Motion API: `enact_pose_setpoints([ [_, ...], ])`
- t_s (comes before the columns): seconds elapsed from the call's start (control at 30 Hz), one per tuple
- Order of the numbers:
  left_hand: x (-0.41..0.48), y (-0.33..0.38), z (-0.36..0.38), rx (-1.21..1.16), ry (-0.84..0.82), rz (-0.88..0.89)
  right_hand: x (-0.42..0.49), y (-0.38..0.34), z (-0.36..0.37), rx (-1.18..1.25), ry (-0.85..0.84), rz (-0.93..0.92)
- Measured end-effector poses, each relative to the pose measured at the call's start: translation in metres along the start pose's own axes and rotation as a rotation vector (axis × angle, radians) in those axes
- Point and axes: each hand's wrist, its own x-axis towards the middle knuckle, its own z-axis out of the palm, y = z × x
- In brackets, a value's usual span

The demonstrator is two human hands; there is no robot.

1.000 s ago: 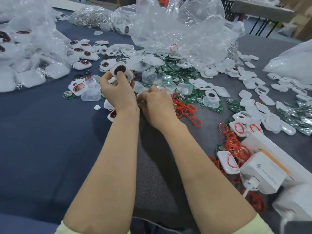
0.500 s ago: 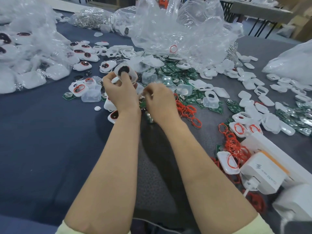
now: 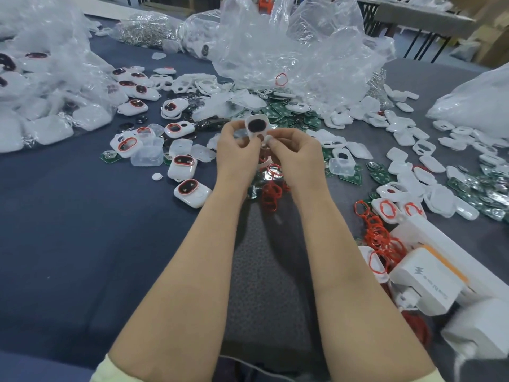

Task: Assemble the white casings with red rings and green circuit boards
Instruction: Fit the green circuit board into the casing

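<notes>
At the left of the counter (image 3: 82,230) lie finished casings (image 3: 192,193). The left hand (image 3: 237,153) holds a white casing (image 3: 257,126) up off the counter, fingers curled round it. The right hand (image 3: 296,155) pinches a small white piece (image 3: 267,138) at the casing's lower edge. Red rings (image 3: 271,193) lie beneath the hands and green circuit boards (image 3: 286,111) beyond.

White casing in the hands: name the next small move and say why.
Probably press the small white piece into the white casing. The left hand grips the casing, lifted and facing the camera, and the right hand pinches the piece right beside its small lower hole, so seating it looks next.
</notes>
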Motion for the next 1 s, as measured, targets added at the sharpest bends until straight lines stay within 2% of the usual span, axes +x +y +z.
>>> enact_pose_setpoints([
  [0.2,-0.002,0.001,0.0,0.079,-0.017,0.045,0.003,0.009,0.003,-0.152,0.103,-0.094],
  [0.6,-0.004,0.0,0.003,0.167,-0.064,0.072,0.001,0.012,0.006,-0.417,0.178,-0.278],
  [0.8,-0.005,-0.002,0.005,0.192,-0.076,0.066,0.001,0.012,0.008,-0.384,0.23,-0.217],
  [1.0,-0.004,-0.001,0.006,0.175,-0.084,0.056,0.005,0.012,0.006,-0.142,0.194,0.006],
])
